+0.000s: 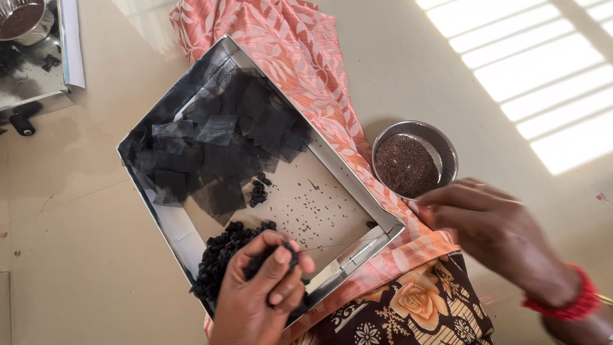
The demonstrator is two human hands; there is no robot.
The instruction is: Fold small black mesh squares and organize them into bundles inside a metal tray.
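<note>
A shiny metal tray (357, 185) lies tilted on my lap. Several squares of black mesh cloth (220, 137) fill its far part. A heap of small black bundles (220, 252) sits in its near corner, and loose dark seeds (313, 214) are scattered on its bare floor. My left hand (262, 291) hovers over the near corner with its fingers pinched on a small black mesh bundle (281, 250). My right hand (495, 233) is to the right of the tray, fingertips bunched at the near rim of a round steel bowl (447, 150) of dark seeds; what they pinch is hidden.
Orange patterned cloth (287, 45) runs under the tray over a pale floor. A second metal tray (38, 70) with a steel bowl (25, 22) stands at the top left, a small black spool (22, 123) beside it. Sunlit stripes cross the floor at the top right.
</note>
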